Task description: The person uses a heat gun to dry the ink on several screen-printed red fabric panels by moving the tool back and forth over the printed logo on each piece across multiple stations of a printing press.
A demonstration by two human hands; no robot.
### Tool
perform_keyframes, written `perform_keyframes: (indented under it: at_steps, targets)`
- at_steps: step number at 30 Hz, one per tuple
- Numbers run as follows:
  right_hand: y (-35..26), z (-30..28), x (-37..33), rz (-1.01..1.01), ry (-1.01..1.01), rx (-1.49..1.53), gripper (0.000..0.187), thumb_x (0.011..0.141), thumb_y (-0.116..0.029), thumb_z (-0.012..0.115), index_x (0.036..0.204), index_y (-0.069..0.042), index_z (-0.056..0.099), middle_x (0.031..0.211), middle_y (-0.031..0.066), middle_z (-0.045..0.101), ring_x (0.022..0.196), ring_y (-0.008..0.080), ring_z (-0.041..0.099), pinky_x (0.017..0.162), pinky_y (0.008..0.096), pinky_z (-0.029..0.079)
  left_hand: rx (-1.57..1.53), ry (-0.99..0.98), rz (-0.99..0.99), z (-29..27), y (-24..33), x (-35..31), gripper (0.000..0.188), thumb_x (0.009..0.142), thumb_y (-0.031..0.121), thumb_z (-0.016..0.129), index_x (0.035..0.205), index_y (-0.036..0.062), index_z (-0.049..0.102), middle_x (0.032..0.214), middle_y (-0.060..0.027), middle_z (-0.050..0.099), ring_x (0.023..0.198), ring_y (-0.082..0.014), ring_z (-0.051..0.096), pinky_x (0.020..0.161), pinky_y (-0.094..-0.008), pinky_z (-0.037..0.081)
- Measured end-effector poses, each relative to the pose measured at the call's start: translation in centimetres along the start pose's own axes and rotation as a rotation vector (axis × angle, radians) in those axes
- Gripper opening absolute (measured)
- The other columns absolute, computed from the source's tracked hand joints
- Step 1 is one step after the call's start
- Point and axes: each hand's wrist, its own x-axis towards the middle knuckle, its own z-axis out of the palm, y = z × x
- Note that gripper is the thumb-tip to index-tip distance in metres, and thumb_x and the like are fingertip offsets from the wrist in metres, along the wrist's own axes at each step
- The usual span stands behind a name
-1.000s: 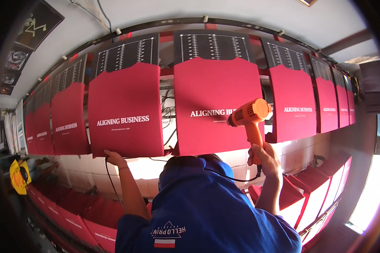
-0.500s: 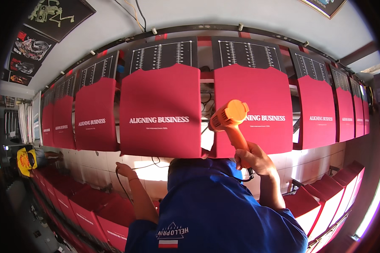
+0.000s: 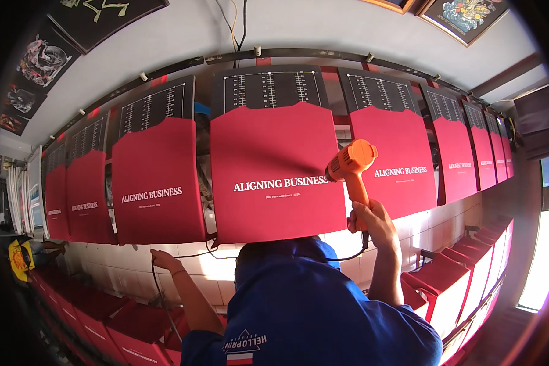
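My right hand (image 3: 370, 221) is raised and grips the handle of an orange heat gun (image 3: 351, 161). Its nozzle points left at the lower right edge of a red cloth panel (image 3: 268, 152) with white print, which hangs on a black board with white scale marks (image 3: 268, 88). My left hand (image 3: 163, 259) is lower, below the neighbouring red panel (image 3: 155, 183), with its fingers closed on a thin black cable (image 3: 162, 305) that runs down. A cord also hangs from the gun's handle. My blue cap and shirt (image 3: 299, 305) fill the lower middle.
A long curved row of the same red panels (image 3: 402, 146) hangs along a white tiled wall. More red pieces lie on lower racks at the right (image 3: 454, 287) and left (image 3: 128, 332). A yellow object (image 3: 18, 259) sits far left. Framed pictures (image 3: 463, 15) hang above. A bright window (image 3: 540, 256) is at the right.
My left hand has dropped from the bottom edge of a red panel to lower down by the cable. The heat gun stays raised while the view has shifted along the row.
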Motion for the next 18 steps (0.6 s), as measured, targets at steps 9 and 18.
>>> perform_keyframes:
  at_steps: [9, 18]
  targets:
    - [0.6, 0.6, -0.6, -0.002, 0.058, -0.027, 0.04, 0.099, -0.029, 0.057, 0.118, 0.006, 0.057, 0.073, 0.0043, 0.059, 0.059, 0.0144, 0.059, 0.056, 0.0276, 0.049, -0.107, -0.058, 0.061, 4.3, 3.4, -2.9, 0.061, 0.104, 0.038, 0.041, 0.119, -0.0192, 0.055, 0.124, -0.0312, 0.06, 0.108, -0.0415, 0.064, 0.088, -0.0477, 0.054]
    - [0.8, 0.8, -0.1, -0.001, -0.009, 0.034, 0.027, 0.094, -0.024, 0.063, 0.101, 0.002, 0.06, 0.075, 0.0045, 0.06, 0.063, 0.0135, 0.061, 0.061, 0.0285, 0.051, -0.064, -0.015, 0.102, 5.2, 3.1, -4.0, 0.061, 0.104, 0.038, 0.039, 0.118, -0.0194, 0.052, 0.118, -0.0341, 0.061, 0.102, -0.0446, 0.065, 0.087, -0.0495, 0.055]
